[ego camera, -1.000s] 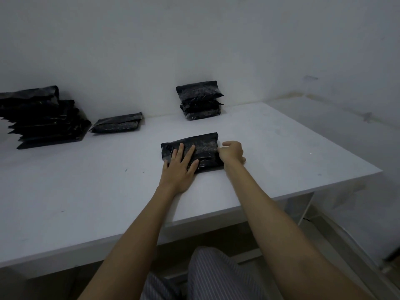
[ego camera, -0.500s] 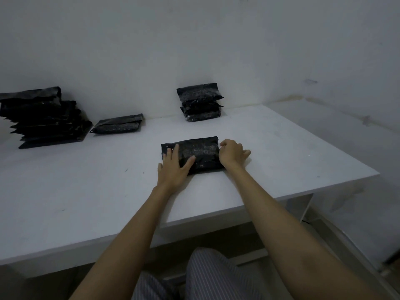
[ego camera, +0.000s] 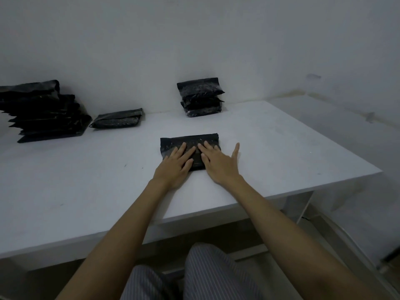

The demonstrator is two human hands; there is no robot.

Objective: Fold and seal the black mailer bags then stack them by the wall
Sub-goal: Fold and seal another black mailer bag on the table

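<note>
A folded black mailer bag [ego camera: 188,140] lies flat in the middle of the white table [ego camera: 75,180]. My left hand [ego camera: 175,164] presses on its left half with straight, spread fingers. My right hand [ego camera: 218,162] lies flat on its right half, fingers straight, with the outermost finger reaching past the bag's right edge onto the table. A short stack of folded black bags [ego camera: 201,97] stands against the wall behind it.
A single black bag [ego camera: 118,121] lies near the wall at the left. A tall pile of flat black mailer bags [ego camera: 41,111] sits at the far left. The table's right edge and front edge are close; my striped trousers [ego camera: 194,276] show below.
My right hand has moved from the bag's right edge, where its fingers were curled, onto the top of the bag and flattened. My left hand stays pressing on the bag's left part.
</note>
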